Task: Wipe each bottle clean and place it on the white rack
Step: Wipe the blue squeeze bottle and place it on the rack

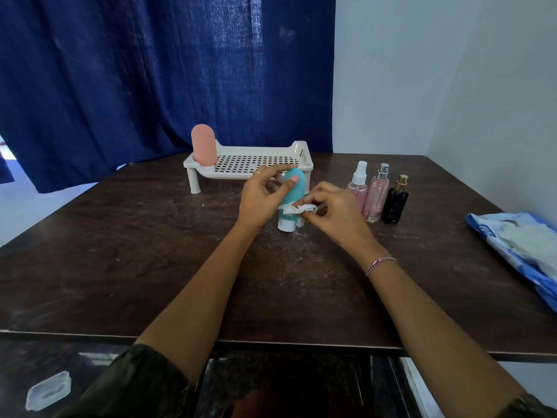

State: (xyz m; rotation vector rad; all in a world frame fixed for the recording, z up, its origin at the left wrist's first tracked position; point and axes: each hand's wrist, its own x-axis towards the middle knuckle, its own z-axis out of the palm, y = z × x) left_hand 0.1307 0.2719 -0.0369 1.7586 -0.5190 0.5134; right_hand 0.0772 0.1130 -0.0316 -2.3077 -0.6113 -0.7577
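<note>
Head view shows you the dark table (150,242) first, with the white rack (250,165) at its far side and a pack of wipes (518,245) at the right edge. One pink bottle (204,144) already stands upright in the rack's left corner, so you are on the second bottle. Three spray bottles wait in a row to the right: a clear one (358,187), a pink-tinted one (376,196) and a black one (395,203). The teal bottle (303,190) stands cap-down on the table just in front of the rack. Your left hand (259,197) holds its upper part, thumb on the near face. Your right hand (337,209) pinches a small white wipe (297,209) against its lower body. Next, I judge, you finish the wipe, then lift the bottle clear of the rack's front rim and set it upright beside the pink one.
</note>
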